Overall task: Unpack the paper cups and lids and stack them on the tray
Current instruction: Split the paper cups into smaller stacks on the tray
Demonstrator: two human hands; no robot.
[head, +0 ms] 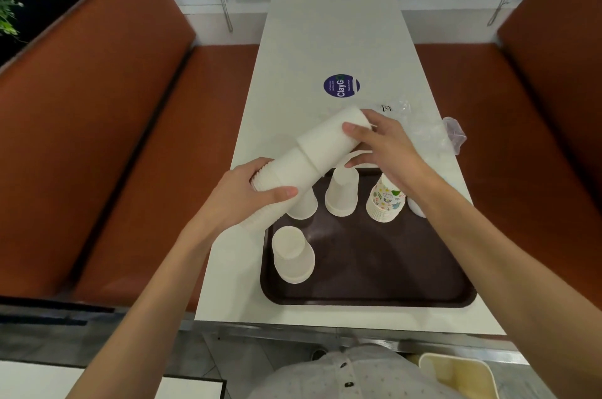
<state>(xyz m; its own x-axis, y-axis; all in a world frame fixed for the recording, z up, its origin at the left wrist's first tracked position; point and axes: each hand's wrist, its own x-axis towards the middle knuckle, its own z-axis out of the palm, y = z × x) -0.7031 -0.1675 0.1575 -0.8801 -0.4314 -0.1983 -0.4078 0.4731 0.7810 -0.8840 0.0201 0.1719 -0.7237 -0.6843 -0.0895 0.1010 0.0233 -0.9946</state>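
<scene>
Left hand (pixel 257 190) and right hand (pixel 384 144) each grip one end of a tilted white cup stack (pixel 312 154) above the tray (pixel 374 288). Risk: pulled apart too briskly, loose cups could drop and topple the upturned cups (pixel 340 193) standing on the tray.

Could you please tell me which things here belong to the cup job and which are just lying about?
Job: white cup stack, left hand, right hand, tray, upturned white cups, patterned cups.
Lying about: plastic wrapping, round sticker, orange benches.
</scene>
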